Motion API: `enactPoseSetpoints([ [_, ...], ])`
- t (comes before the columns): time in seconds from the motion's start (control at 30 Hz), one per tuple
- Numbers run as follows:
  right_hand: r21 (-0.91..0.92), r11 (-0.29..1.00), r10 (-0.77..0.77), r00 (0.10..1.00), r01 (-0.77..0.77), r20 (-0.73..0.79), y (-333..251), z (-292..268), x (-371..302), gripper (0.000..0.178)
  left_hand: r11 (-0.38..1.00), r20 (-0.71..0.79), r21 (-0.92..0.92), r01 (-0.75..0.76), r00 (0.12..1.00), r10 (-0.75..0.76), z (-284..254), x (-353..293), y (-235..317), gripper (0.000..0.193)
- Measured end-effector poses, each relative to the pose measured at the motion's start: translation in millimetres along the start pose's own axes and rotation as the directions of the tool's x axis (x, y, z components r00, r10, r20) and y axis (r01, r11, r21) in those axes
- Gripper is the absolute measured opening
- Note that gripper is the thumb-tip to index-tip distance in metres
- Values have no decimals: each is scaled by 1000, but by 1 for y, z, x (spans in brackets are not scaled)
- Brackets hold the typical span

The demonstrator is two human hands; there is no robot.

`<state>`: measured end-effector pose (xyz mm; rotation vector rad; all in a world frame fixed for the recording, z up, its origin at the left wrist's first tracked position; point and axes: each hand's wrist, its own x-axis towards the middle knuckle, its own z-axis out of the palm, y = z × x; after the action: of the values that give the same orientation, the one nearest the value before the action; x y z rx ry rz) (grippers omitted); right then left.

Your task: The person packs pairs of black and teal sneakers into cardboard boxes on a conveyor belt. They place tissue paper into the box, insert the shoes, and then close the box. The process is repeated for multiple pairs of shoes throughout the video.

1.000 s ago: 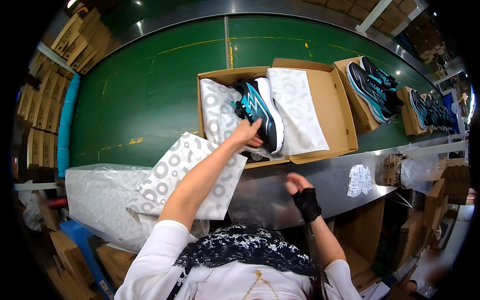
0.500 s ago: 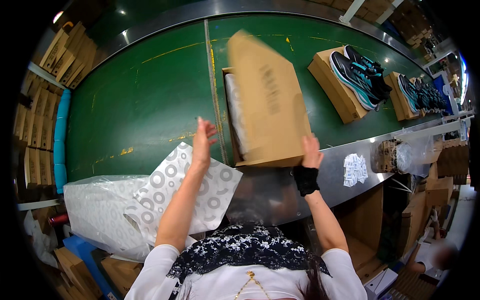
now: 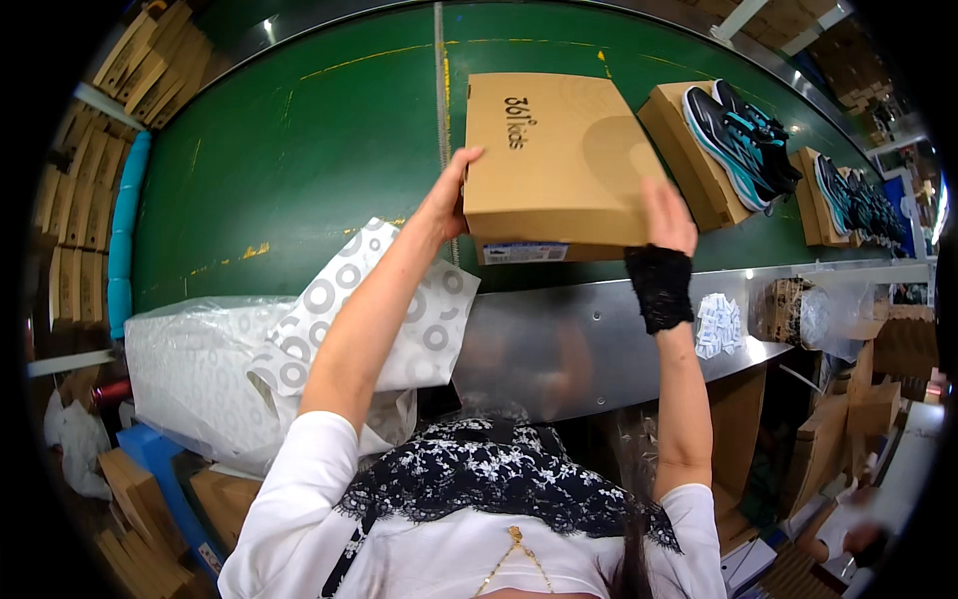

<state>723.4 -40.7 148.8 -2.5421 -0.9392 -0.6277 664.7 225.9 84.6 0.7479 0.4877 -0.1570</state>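
Note:
A brown cardboard shoebox (image 3: 559,150) with its lid down sits on the green belt in front of me. Dark print marks the lid, and a label (image 3: 524,254) shows on its near side. My left hand (image 3: 451,205) grips the box's left side, thumb by the lid's edge and the other fingers mostly hidden. Against the right side presses my right hand (image 3: 669,218), slightly blurred, its fingers along the lid's edge; a black wrist band (image 3: 659,290) is below it. Patterned tissue paper (image 3: 439,319) lies at the near left, partly under my left forearm.
Black and teal shoes (image 3: 733,145) rest on another box (image 3: 689,165) at the right, with more shoes (image 3: 848,205) beyond. Small white sachets (image 3: 718,326) lie on the metal edge (image 3: 559,344). Box stacks (image 3: 85,210) stand left, past a turquoise roll (image 3: 124,240).
The lid, raised and blurred before, is now down over the box. The box has moved farther from me. My left hand has gone from above the tissue paper to the box's left side.

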Motion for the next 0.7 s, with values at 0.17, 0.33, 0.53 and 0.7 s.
enactPoseSetpoints([
  [0.17, 529, 798, 397, 912, -289, -103, -54, -22, -12, 71, 993, -110, -59, -100, 990, 93, 2, -69, 44, 60],
  [0.33, 305, 73, 20, 307, -950, 951, -76, 39, -106, 73, 856, -293, 90, -509, 808, 511, 1, -181, 74, 57],
  [0.53, 79, -215, -248, 133, -973, 960, -116, 71, -99, 66, 438, -394, 168, -883, 347, 851, -61, -354, 36, 39],
  [0.7, 42, -420, -455, 251, -906, 854, -117, 91, -69, 29, 222, -625, 334, -916, -40, 779, -57, -475, -69, 43],
])
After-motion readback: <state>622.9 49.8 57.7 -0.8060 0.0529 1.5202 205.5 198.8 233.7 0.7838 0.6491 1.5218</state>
